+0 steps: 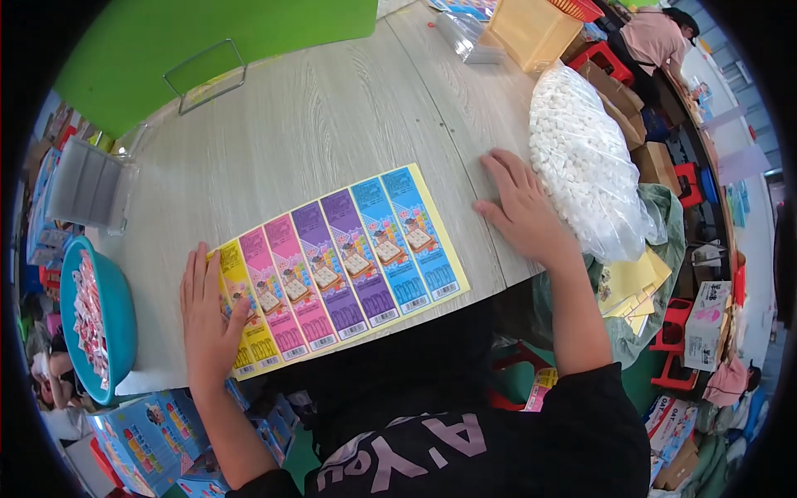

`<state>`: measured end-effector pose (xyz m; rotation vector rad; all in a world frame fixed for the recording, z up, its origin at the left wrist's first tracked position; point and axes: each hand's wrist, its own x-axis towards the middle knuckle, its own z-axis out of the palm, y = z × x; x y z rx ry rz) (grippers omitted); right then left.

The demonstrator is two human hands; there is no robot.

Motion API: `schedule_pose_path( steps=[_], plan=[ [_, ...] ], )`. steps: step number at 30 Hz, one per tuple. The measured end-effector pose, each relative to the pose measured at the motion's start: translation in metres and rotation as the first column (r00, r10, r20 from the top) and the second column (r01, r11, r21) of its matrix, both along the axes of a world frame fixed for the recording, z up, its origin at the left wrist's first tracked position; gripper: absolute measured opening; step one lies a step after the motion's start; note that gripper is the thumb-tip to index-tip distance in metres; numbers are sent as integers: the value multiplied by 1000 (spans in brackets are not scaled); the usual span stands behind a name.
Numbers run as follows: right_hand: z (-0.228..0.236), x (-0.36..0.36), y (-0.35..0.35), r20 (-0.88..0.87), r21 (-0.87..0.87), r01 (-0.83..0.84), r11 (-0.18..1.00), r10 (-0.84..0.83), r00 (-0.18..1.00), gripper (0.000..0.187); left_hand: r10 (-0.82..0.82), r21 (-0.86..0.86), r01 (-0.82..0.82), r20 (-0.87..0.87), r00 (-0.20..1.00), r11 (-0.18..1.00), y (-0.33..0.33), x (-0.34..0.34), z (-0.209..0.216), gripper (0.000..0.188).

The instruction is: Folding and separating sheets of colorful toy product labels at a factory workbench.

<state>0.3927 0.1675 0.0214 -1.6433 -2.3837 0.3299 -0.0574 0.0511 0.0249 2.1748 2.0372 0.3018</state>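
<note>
Head view: a broad, pale grey wood-grain tabletop [332,124], streaked and matte, with a seam running just right of the printed sheet; its near edge passes along the sheet's bottom border.
Green panel: a flat, bright green upright panel [224,41] at the far left, a bent metal wire loop [243,75] in front; wood grain shows all the way from it down to the sheet.
Printed sheet: a flat, yellow-bordered paper sheet of eight coloured strips [357,249], yellow, pink, purple and blue in pairs, lying slightly slanted between the hands.
Bag: a clear, wrinkled plastic bag of small white pieces [581,158], bulging at the table's right side, just beside the right hand.
Basin: a round teal plastic basin [124,324], heaped with small pink-and-white wrapped pieces, at the left edge.
Left hand: the left hand [209,319] lies over the sheet's left end, fingers extended and close together, thumb apart across the yellow strips.
Right hand: the right hand [531,220] rests palm down, fingers slightly spread and pinching nothing; its thumb points toward the sheet's right border, near but apart.
</note>
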Motion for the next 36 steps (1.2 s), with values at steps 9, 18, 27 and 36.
schedule_pose_path(
  steps=[9,18,27,36],
  plan=[
    [-9,-10,66,130,87,-45,995,33,991,68,1,43,-2,36,999,999,-3,-1,-2,67],
    [-26,-31,145,222,168,-72,983,33,974,70,3,59,-6,53,999,998,1,4,-5,66],
    [-26,-76,175,161,123,-109,986,89,983,71,22,91,-28,65,998,995,-5,2,-2,67],
    [-31,-80,178,121,141,-80,987,63,991,74,76,99,-90,137,988,991,-7,6,2,69]
  ],
)
